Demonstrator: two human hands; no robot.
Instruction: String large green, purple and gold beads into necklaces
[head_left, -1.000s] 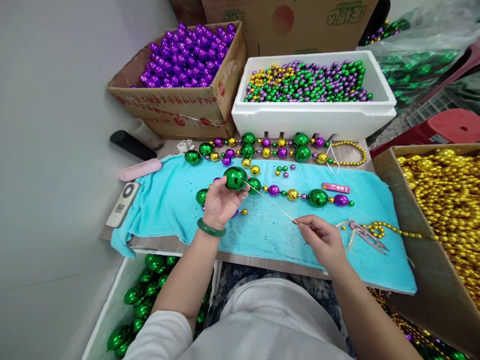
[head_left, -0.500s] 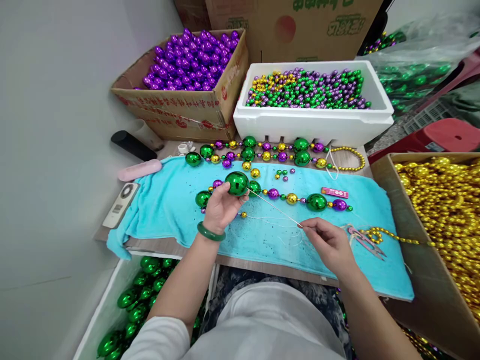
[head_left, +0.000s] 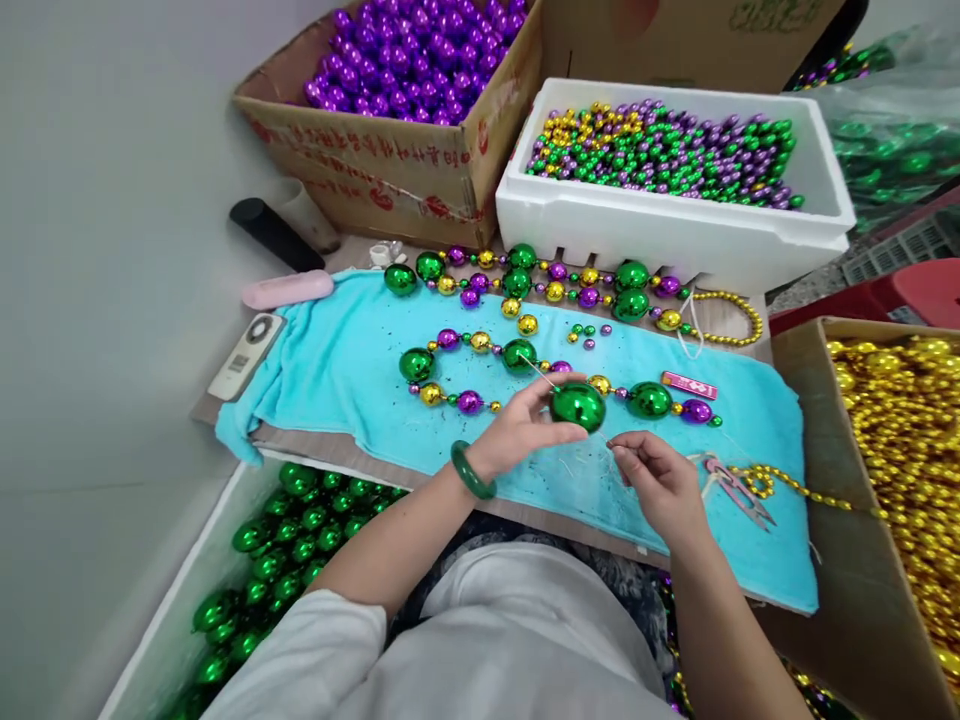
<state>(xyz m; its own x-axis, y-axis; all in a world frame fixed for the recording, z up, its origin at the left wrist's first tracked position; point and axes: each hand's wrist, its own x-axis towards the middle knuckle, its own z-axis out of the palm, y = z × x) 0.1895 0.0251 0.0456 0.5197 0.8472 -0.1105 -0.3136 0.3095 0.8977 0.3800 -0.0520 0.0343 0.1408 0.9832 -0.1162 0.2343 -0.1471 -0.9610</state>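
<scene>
My left hand, with a green bangle on the wrist, grips a large green bead over the turquoise towel. A thin needle sticks out of the bead toward the upper left. My right hand is pinched on the needle's lower end just right of the bead. A partly strung strand of green, purple and gold beads lies on the towel behind my hands. White thread trails on the towel beneath them.
A finished strand lies along the towel's far edge. Behind stand a carton of purple beads and a white foam box of mixed small beads. Gold beads fill a carton at right, green balls a box below left. Snips lie right.
My left hand has carried the green bead down and to the right along the needle, close to my right hand. The camera has tipped lower and nearer.
</scene>
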